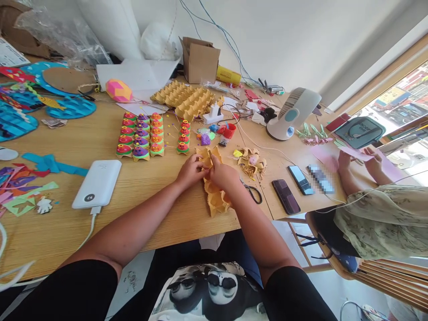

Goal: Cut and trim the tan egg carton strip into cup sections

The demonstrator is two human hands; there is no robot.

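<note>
A strip of yellow-brown moulded egg carton (216,199) lies on the table in front of me. My left hand (192,171) pinches its left edge near the far end, fingers closed. My right hand (223,173) grips the same strip from the right, thumb stretched forward along the top, its other fingers partly hidden. Beside my right wrist lie black-handled scissors (254,194), their blades hidden by the hand. Carton scraps and crumbs (254,167) are heaped just right of my hands. Behind the strip stand rows of painted carton cups (141,138) in red, purple, orange and green.
Larger egg trays (187,98), a cardboard box (200,60) and a red cup (228,131) stand farther back. A white power bank (97,183) is at left. Phones (286,196) and a fan (290,111) are at right, near another person's hands (359,162) holding pink paper.
</note>
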